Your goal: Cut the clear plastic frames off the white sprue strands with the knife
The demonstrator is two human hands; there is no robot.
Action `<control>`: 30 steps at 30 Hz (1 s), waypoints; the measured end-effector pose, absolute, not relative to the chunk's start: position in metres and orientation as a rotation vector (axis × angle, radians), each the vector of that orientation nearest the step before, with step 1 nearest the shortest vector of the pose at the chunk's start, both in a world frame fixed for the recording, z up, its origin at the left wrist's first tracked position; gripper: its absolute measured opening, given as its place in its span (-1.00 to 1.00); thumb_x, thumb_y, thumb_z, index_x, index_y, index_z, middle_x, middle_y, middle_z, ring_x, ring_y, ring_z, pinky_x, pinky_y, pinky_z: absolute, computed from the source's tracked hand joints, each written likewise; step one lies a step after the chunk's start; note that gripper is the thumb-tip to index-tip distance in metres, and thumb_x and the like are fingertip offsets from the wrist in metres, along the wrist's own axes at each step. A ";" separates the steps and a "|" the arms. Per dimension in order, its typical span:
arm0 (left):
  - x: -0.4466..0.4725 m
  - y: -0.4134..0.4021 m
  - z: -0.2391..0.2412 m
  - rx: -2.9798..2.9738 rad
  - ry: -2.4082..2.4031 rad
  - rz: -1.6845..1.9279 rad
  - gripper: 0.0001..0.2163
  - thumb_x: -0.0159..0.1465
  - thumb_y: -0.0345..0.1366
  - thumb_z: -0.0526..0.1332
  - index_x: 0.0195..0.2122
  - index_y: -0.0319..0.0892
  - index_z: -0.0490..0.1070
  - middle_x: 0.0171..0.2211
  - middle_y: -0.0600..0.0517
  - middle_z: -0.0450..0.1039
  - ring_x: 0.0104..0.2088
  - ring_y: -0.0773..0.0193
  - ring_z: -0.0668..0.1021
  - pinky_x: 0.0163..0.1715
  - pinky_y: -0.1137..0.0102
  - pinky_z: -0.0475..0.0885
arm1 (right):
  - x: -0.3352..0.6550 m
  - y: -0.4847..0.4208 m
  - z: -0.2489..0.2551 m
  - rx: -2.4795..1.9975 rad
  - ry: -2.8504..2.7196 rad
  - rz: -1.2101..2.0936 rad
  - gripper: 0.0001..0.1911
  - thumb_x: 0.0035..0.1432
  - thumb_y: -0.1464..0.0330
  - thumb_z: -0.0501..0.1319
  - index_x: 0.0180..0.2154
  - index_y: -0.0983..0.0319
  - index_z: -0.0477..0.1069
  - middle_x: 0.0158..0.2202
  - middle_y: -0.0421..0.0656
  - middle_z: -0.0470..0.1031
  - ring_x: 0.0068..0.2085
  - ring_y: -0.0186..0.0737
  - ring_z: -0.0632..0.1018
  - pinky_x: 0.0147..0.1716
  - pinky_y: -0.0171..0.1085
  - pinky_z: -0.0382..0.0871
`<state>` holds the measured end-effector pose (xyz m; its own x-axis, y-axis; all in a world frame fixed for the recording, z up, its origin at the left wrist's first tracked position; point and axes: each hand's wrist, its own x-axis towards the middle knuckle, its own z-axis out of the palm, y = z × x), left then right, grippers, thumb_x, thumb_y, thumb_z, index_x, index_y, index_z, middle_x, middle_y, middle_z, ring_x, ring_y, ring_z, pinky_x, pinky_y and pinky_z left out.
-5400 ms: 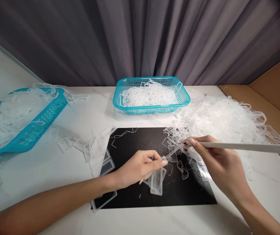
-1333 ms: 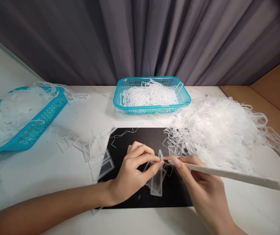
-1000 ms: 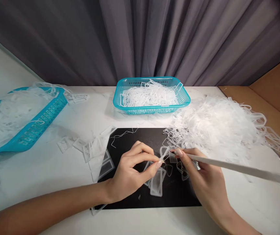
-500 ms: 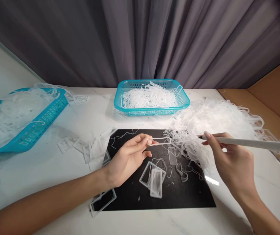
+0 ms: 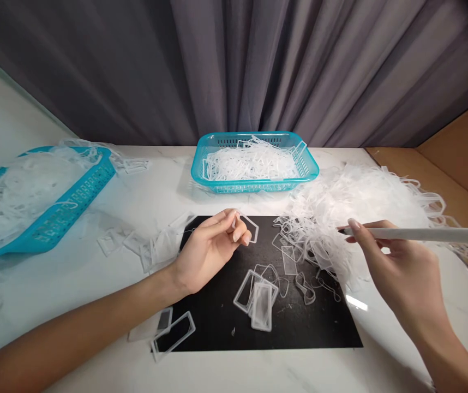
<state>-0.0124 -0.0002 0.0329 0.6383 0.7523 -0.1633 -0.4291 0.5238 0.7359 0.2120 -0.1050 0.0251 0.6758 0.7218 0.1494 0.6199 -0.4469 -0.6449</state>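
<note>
My left hand (image 5: pixel 211 254) is over the black mat, closed in a pinch. A thin translucent white rectangular ring (image 5: pixel 255 225) hangs from its fingertips, partly hidden behind them. My right hand (image 5: pixel 406 275) grips a long white pen-like tool (image 5: pixel 434 234), its dark tip pointing left at the edge of the pile. That large tangled pile of translucent rings (image 5: pixel 324 234) spills from the table onto the mat's right side. Below my left hand, several loose rectangular frames (image 5: pixel 262 308) and thin loops (image 5: pixel 305 289) lie on the mat.
A turquoise basket (image 5: pixel 254 188) full of similar white rings stands at the back middle. Another turquoise basket (image 5: pixel 70 210), heaped with them, sits at the left. Flat clear frames (image 5: pixel 133 243) lie left of the black mat (image 5: pixel 311 327). A grey curtain (image 5: pixel 226 71) hangs behind.
My left hand has drawn the ring away from the pile, moving left and slightly up. My right hand with the tool has shifted a little to the right.
</note>
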 end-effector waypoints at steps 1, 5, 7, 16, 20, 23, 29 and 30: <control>-0.012 0.000 0.033 0.697 0.508 0.734 -0.77 0.31 -0.49 -0.03 -0.46 -0.26 0.31 -0.59 0.10 0.17 -0.51 0.39 0.36 -0.39 0.49 0.30 | 0.212 -0.105 0.025 -2.195 -1.025 0.164 -0.65 0.13 0.03 0.10 -0.45 0.13 0.46 -0.58 -0.20 0.41 -0.51 -0.20 0.35 -0.51 -0.25 0.12; -0.013 0.009 0.039 0.766 0.486 0.720 -0.79 0.29 -0.47 -0.01 -0.46 -0.24 0.31 -0.60 0.12 0.12 -0.50 0.38 0.34 -0.40 0.46 0.31 | 0.211 -0.106 0.026 -2.101 -1.052 0.030 -0.71 0.14 0.11 0.13 -0.35 0.17 0.48 -0.27 -0.12 0.54 -0.35 -0.12 0.45 -0.39 -0.20 0.21; -0.015 0.022 0.047 1.013 0.495 0.749 -0.81 0.28 -0.43 0.05 -0.49 -0.23 0.30 -0.56 0.10 0.18 -0.44 0.35 0.37 -0.37 0.45 0.31 | 0.210 -0.107 0.026 -2.027 -1.103 -0.040 -0.71 0.16 0.14 0.12 -0.36 0.19 0.47 -0.15 -0.09 0.53 -0.24 -0.07 0.49 -0.34 -0.19 0.24; -0.016 0.151 0.084 2.738 0.735 0.603 -0.85 0.20 -0.25 0.17 -0.35 -0.17 0.49 -0.36 0.05 0.49 -0.33 0.30 0.45 -0.25 0.38 0.27 | 0.202 -0.113 0.025 -1.879 -1.230 -0.174 -0.77 0.20 0.24 0.12 -0.39 0.22 0.44 -0.19 -0.06 0.53 -0.12 -0.08 0.48 -0.21 -0.18 0.31; -0.012 0.188 0.077 2.996 0.601 0.348 -0.83 0.18 -0.23 0.17 -0.43 -0.18 0.49 -0.44 0.06 0.46 -0.34 0.28 0.44 -0.27 0.38 0.24 | 0.201 -0.111 0.021 -1.850 -1.242 -0.183 -0.78 0.20 0.25 0.13 -0.39 0.21 0.44 -0.21 -0.10 0.54 -0.18 -0.13 0.50 -0.20 -0.19 0.32; -0.009 0.193 0.076 3.038 0.569 0.427 -0.83 0.19 -0.25 0.17 -0.46 -0.22 0.43 -0.47 0.07 0.37 -0.42 0.33 0.40 -0.35 0.42 0.23 | 0.200 -0.109 0.020 -1.845 -1.238 -0.174 -0.80 0.19 0.25 0.14 -0.38 0.20 0.45 -0.20 -0.12 0.54 -0.20 -0.15 0.51 -0.21 -0.20 0.33; 0.000 0.185 0.085 3.035 0.512 0.577 -0.85 0.10 -0.34 0.26 -0.47 -0.21 0.27 -0.48 0.11 0.23 -0.47 0.38 0.30 -0.45 0.46 0.19 | 0.198 -0.113 0.023 -1.815 -1.239 -0.131 -0.81 0.19 0.26 0.14 -0.37 0.20 0.45 -0.22 -0.11 0.55 -0.19 -0.13 0.53 -0.27 -0.21 0.34; 0.002 0.176 0.086 3.018 0.529 0.632 -0.84 0.10 -0.35 0.26 -0.47 -0.20 0.25 -0.48 0.11 0.22 -0.48 0.38 0.29 -0.46 0.46 0.19 | 0.198 -0.113 0.024 -1.815 -1.238 -0.131 -0.81 0.19 0.26 0.14 -0.37 0.20 0.45 -0.23 -0.12 0.55 -0.21 -0.13 0.53 -0.30 -0.22 0.34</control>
